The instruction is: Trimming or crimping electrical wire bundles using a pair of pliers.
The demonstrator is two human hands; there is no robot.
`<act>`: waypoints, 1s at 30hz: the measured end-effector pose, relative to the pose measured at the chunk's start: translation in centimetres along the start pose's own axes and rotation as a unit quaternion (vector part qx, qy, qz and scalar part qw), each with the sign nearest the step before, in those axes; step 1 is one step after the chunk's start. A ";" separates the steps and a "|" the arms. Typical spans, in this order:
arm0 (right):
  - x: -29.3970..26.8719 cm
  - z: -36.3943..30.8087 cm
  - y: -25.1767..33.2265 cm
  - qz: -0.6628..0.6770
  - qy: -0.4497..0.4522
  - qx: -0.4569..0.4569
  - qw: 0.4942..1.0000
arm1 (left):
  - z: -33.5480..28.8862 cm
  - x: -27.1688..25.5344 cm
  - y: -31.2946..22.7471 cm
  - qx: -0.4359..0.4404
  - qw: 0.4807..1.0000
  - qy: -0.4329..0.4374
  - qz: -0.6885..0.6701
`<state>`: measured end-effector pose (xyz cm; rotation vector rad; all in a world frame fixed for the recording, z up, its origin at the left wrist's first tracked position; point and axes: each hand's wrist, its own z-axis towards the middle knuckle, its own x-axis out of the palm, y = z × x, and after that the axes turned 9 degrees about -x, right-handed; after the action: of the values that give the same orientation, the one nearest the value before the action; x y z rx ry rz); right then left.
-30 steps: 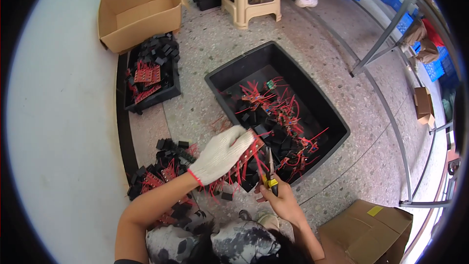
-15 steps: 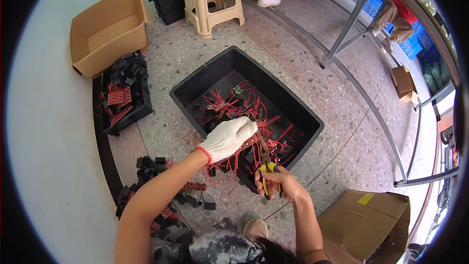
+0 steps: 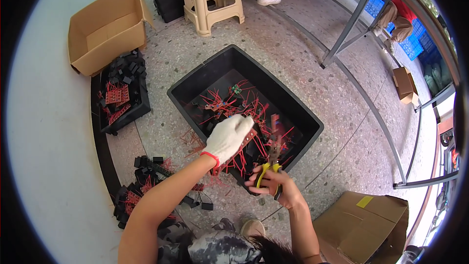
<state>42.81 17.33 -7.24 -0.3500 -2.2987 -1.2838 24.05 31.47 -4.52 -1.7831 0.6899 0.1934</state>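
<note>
My left hand (image 3: 228,138), in a white knit glove with a red cuff, is closed on a red circuit board strip (image 3: 248,139) with red wires hanging from it. Bare, my right hand (image 3: 276,186) grips pliers (image 3: 266,170) with yellow and black handles, some of its fingers spread off the handles. The jaws point away from me, beside the strip. A small reddish board piece (image 3: 275,121), blurred, appears just past the jaws; whether they hold it I cannot tell. Both hands are over a black bin (image 3: 293,102) containing loose boards, red wires and black blocks.
At left, a smaller black crate (image 3: 145,102) holds black blocks and red boards, near an open cardboard box (image 3: 105,44). More wired parts (image 3: 146,181) lie on the floor. A beige stool (image 3: 213,10) stands beyond, a carton (image 3: 364,225) at lower right, a metal frame (image 3: 342,29) at right.
The pliers have moved a little right, away from my left hand, and my right fingers have loosened on the handles. A reddish board piece now shows beyond the jaws. My left hand shifted slightly.
</note>
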 end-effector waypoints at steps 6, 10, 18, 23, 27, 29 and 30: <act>-0.8 -1.0 -0.6 -0.047 -0.034 -0.017 0.998 | 1.1 -1.8 -1.3 -0.166 0.921 0.064 -0.347; -0.7 -1.3 -1.0 -0.077 -0.026 -0.032 0.996 | 1.3 -1.1 0.6 -0.083 0.966 0.129 -0.208; -0.9 -0.5 0.4 -0.220 -0.027 -0.039 0.974 | -0.3 -0.5 0.2 -0.034 0.973 0.170 -0.150; 0.0 -0.3 0.9 -0.272 -0.017 -0.045 0.961 | 0.3 0.8 1.1 0.011 0.994 0.107 -0.017; -0.2 -0.3 0.9 -0.288 -0.042 -0.041 0.956 | 0.5 1.5 1.2 0.061 0.995 0.043 0.060; -0.1 -0.4 0.9 -0.286 -0.041 -0.043 0.956 | 0.1 1.6 0.6 0.035 0.994 0.042 0.095; 0.1 -0.3 1.0 -0.296 -0.047 -0.041 0.953 | 0.0 1.5 0.4 0.034 0.994 0.042 0.095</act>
<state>43.30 17.66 -6.33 0.2884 -2.5374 -1.6688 25.08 30.83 -5.58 -1.6670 0.9177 0.2213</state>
